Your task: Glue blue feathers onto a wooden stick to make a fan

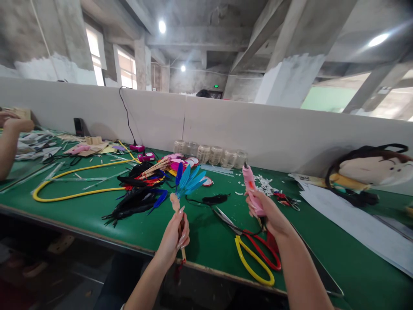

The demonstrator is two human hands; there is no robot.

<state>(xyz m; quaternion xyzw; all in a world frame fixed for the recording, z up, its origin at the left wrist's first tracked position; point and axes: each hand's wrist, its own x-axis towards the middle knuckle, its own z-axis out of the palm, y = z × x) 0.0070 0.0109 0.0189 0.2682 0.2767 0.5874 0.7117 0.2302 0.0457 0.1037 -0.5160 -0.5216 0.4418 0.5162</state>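
Observation:
Upright in the closed fingers of my left hand is a wooden stick with bright blue feathers fanned out at its top end. A dark red thread-like piece hangs at its lower end. My right hand is wrapped round a pink glue gun, its dark nozzle pointing up and away from me, apart from the feathers. Below it lie scissors with one yellow and one red handle loop. Left of the stick are black feathers and a bundle of wooden sticks.
Glass jars line the white partition. A yellow hose loops across the green table. White scraps, paper and a doll-like bag are on the right. Another person's arm is at far left.

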